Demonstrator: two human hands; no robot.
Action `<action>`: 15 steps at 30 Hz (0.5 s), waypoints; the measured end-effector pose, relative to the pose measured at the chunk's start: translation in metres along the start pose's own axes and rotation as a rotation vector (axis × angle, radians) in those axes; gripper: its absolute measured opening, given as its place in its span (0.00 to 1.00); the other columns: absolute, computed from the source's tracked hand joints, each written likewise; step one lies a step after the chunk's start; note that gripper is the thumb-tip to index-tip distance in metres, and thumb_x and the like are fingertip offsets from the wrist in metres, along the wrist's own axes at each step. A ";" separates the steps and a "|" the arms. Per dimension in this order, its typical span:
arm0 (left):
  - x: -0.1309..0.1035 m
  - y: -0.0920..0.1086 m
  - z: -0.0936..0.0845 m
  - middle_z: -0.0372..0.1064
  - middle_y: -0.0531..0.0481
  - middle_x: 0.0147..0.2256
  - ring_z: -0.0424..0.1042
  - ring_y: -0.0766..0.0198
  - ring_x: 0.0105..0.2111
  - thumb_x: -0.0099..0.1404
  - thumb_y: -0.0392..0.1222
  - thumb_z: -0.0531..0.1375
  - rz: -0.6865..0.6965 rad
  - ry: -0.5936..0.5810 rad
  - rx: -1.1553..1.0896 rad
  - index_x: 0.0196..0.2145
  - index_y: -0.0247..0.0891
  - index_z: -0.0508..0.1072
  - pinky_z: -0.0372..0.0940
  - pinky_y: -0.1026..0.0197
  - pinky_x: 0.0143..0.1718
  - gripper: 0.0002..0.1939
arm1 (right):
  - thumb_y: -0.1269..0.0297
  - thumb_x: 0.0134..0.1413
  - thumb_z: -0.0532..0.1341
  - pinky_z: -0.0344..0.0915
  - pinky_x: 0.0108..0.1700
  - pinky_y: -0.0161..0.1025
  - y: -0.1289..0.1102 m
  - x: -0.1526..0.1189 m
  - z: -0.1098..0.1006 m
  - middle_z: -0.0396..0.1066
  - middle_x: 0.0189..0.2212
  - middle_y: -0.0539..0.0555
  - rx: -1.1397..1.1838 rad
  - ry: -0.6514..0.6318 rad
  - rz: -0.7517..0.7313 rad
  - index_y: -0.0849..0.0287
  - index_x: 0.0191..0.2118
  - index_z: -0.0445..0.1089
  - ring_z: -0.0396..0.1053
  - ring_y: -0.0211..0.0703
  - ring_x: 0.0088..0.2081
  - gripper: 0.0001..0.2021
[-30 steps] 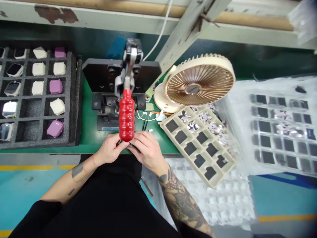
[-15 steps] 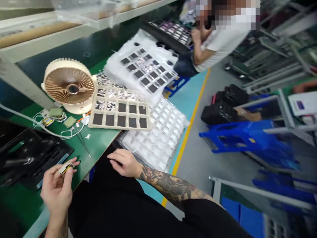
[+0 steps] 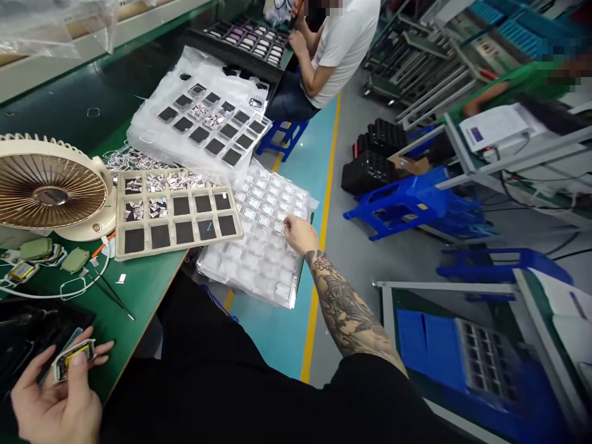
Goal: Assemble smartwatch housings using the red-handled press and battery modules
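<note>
My left hand (image 3: 58, 394), at the lower left, grips a small open device (image 3: 65, 362) with a yellow battery-like part inside, thumb pressed on it. My right hand (image 3: 300, 235) reaches out over a clear plastic tray (image 3: 240, 265) beside the bench. Its fingers are closed at one of the small white cases (image 3: 264, 220) in the tray's upper half; whether they hold it is hidden. Most pockets in the tray's near half look empty. On the green bench, a pair of tweezers (image 3: 113, 296) lies between my left hand and a beige compartment tray (image 3: 178, 248).
A beige fan (image 3: 50, 191) stands at the left, with green pieces (image 3: 74, 260) and a white cable before it. Behind is a plastic-covered tray stack (image 3: 152, 139). A co-worker (image 3: 345, 43) sits beyond. Blue stools (image 3: 416, 197) and metal-framed benches are at the right.
My right hand has moved away from my lap, forward and right, to the clear tray. My left hand still holds the device, now lower in view. The view has turned rightward.
</note>
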State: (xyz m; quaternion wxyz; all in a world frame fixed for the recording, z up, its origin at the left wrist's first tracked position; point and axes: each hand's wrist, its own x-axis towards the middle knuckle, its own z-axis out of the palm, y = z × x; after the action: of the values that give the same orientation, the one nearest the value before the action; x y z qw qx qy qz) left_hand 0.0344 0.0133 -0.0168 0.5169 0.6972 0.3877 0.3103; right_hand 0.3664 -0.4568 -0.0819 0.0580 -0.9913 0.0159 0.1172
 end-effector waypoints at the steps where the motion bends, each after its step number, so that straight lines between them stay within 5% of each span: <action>1: -0.002 0.003 0.002 0.85 0.41 0.48 0.80 0.62 0.26 0.70 0.47 0.75 0.016 0.003 0.036 0.63 0.35 0.74 0.76 0.61 0.25 0.29 | 0.49 0.76 0.65 0.75 0.59 0.53 0.008 -0.005 -0.001 0.76 0.54 0.58 -0.031 -0.053 -0.001 0.59 0.59 0.75 0.76 0.50 0.53 0.19; 5: -0.003 0.013 0.006 0.85 0.35 0.51 0.75 0.65 0.24 0.70 0.50 0.75 0.010 -0.039 0.125 0.56 0.32 0.79 0.69 0.64 0.21 0.24 | 0.48 0.74 0.67 0.77 0.57 0.52 0.030 -0.028 0.006 0.77 0.54 0.58 -0.131 -0.201 -0.034 0.58 0.60 0.75 0.77 0.49 0.52 0.21; 13: 0.006 -0.005 -0.011 0.83 0.34 0.57 0.87 0.43 0.49 0.62 0.47 0.80 -0.041 -0.006 0.026 0.68 0.35 0.76 0.87 0.45 0.47 0.41 | 0.65 0.72 0.62 0.71 0.53 0.45 0.032 -0.048 0.014 0.76 0.58 0.64 -0.144 -0.187 -0.121 0.56 0.72 0.66 0.77 0.54 0.53 0.26; 15: 0.005 -0.008 -0.011 0.84 0.34 0.56 0.88 0.43 0.47 0.63 0.47 0.80 -0.047 0.041 0.050 0.69 0.34 0.76 0.87 0.41 0.50 0.41 | 0.68 0.69 0.62 0.70 0.51 0.43 0.030 -0.046 0.010 0.77 0.57 0.66 -0.108 -0.165 -0.133 0.57 0.71 0.68 0.78 0.54 0.51 0.26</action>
State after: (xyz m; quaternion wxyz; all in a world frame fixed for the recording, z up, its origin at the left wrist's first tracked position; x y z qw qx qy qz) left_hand 0.0260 0.0240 -0.0211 0.4987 0.6940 0.4221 0.3024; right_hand 0.3178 -0.4841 -0.0839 0.0131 -0.9789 -0.0611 0.1948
